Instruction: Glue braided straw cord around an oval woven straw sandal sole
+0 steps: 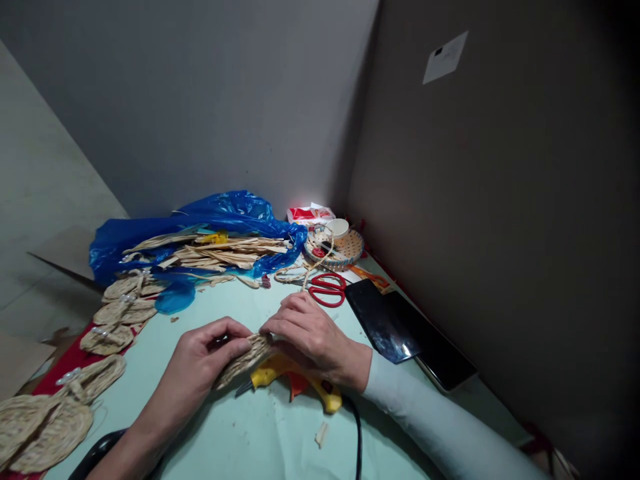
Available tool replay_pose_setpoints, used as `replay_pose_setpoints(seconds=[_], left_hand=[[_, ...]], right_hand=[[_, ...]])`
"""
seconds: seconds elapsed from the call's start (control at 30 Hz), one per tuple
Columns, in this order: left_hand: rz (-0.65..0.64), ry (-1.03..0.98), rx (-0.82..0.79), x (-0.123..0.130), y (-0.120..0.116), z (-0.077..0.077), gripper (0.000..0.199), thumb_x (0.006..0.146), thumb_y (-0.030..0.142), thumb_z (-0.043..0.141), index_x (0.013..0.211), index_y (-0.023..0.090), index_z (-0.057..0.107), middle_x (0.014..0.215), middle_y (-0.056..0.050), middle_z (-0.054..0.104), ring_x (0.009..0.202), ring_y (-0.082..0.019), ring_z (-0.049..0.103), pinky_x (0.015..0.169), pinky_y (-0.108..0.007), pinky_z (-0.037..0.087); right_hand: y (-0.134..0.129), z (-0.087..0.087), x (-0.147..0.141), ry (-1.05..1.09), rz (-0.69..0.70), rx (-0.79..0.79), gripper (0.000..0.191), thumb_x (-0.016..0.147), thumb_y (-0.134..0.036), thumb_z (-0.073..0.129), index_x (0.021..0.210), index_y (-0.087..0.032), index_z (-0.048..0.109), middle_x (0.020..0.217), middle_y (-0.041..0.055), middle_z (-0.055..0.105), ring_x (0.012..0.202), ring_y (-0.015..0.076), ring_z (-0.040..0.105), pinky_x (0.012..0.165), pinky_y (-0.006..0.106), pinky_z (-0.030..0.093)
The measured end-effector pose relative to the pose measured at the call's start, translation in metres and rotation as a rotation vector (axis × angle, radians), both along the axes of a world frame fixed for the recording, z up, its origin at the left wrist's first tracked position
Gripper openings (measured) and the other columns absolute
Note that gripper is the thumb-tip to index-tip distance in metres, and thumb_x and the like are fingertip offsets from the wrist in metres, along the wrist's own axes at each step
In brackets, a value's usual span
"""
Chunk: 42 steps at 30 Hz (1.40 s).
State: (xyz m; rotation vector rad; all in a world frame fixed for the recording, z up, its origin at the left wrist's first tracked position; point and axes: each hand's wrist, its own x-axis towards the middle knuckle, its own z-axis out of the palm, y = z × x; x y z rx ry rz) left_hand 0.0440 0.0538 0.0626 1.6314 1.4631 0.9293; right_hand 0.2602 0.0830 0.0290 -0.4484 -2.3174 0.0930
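A woven straw piece (244, 360), seen edge-on and looking like a small sole, is held up between my two hands. My left hand (205, 353) pinches it from the left, thumb and fingers closed on its upper edge. At the other end, the fingers of my right hand (310, 330) are wrapped over it and hide that part. A thin braided straw cord (311, 268) runs from behind my right hand toward the basket. Beneath my hands a yellow glue gun (270, 372) with an orange trigger lies on the table, partly covered by my right hand.
Red-handled scissors (327, 290) lie beyond my right hand, beside two dark phones or tablets (383, 320). A blue plastic bag (240, 207) with straw strips (225, 253) and a small basket (350, 250) stand at the back. Several straw sandals (55, 427) line the left edge.
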Motion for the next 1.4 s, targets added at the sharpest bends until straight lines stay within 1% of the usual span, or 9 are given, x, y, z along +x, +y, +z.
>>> replay_pose_setpoints(seconds=[0.13,0.43,0.63,0.77,0.93,1.03,1.13,1.27,1.4], left_hand=[[0.014,-0.035,0.009,0.003,-0.003,-0.002,0.02,0.071,0.045,0.072,0.066,0.026,0.075,0.066,0.001,0.07,0.065,-0.017,0.059,0.062,-0.024,0.045],[0.037,-0.217,0.0,0.005,-0.003,-0.014,0.028,0.081,0.051,0.069,0.096,0.028,0.078,0.104,-0.002,0.077,0.101,-0.022,0.066,0.088,-0.026,0.05],[0.152,-0.343,0.017,0.007,-0.003,-0.015,0.021,0.067,0.042,0.083,0.074,0.024,0.075,0.077,0.002,0.071,0.075,-0.016,0.062,0.07,-0.022,0.05],[0.161,-0.483,-0.035,0.011,-0.004,-0.016,0.024,0.068,0.044,0.084,0.075,0.022,0.075,0.075,0.002,0.07,0.071,-0.014,0.061,0.064,-0.02,0.049],[0.148,-0.658,-0.111,0.013,-0.004,-0.018,0.034,0.072,0.054,0.079,0.082,0.021,0.077,0.087,-0.003,0.074,0.082,-0.018,0.067,0.072,-0.023,0.055],[0.193,-0.735,-0.083,0.009,-0.003,-0.017,0.039,0.077,0.057,0.074,0.091,0.021,0.077,0.097,-0.005,0.074,0.094,-0.02,0.066,0.081,-0.026,0.057],[0.258,-0.778,-0.027,-0.003,0.002,-0.016,0.039,0.085,0.057,0.066,0.095,0.02,0.075,0.1,-0.005,0.072,0.09,-0.017,0.065,0.08,-0.026,0.057],[0.359,-0.72,0.049,-0.022,0.012,-0.019,0.022,0.09,0.039,0.067,0.097,0.018,0.068,0.096,-0.002,0.068,0.077,-0.014,0.063,0.069,-0.029,0.056],[0.357,-0.603,0.065,-0.03,0.018,-0.025,0.033,0.092,0.039,0.065,0.118,0.018,0.063,0.116,-0.008,0.068,0.094,-0.022,0.068,0.079,-0.042,0.06]], right_hand=[[0.0,0.003,0.003,-0.004,0.001,-0.032,0.015,0.103,-0.021,0.048,0.114,-0.015,0.058,0.095,0.0084,0.071,0.09,0.0232,0.053,0.082,0.04,0.042],[0.0,0.008,0.006,0.021,-0.02,-0.069,0.02,0.106,-0.028,0.048,0.115,-0.015,0.058,0.095,0.0099,0.07,0.093,0.0246,0.054,0.084,0.042,0.043],[0.0,0.006,0.005,0.044,-0.03,-0.07,0.023,0.107,-0.034,0.045,0.112,-0.016,0.059,0.096,0.0096,0.071,0.089,0.0239,0.054,0.082,0.04,0.043],[0.0,0.006,0.004,0.058,-0.038,-0.069,0.021,0.106,-0.033,0.046,0.112,-0.017,0.059,0.098,0.0093,0.072,0.089,0.0238,0.055,0.083,0.04,0.043],[-0.001,0.006,0.004,0.088,-0.06,-0.062,0.022,0.106,-0.034,0.048,0.112,-0.017,0.059,0.097,0.0094,0.073,0.089,0.024,0.055,0.084,0.041,0.043],[0.0,0.005,0.005,0.11,-0.087,-0.065,0.02,0.105,-0.033,0.05,0.111,-0.017,0.06,0.096,0.0096,0.072,0.089,0.0242,0.056,0.083,0.041,0.044],[0.002,0.004,0.007,0.148,-0.139,-0.076,0.019,0.104,-0.034,0.053,0.11,-0.017,0.061,0.095,0.0095,0.072,0.089,0.0245,0.056,0.081,0.041,0.045],[0.008,0.002,0.011,0.187,-0.186,-0.076,0.02,0.103,-0.035,0.055,0.109,-0.018,0.062,0.093,0.0093,0.072,0.086,0.0244,0.056,0.079,0.041,0.046],[0.01,0.003,0.012,0.192,-0.182,-0.06,0.019,0.103,-0.034,0.056,0.109,-0.017,0.062,0.094,0.0097,0.072,0.086,0.0247,0.055,0.079,0.042,0.046]])
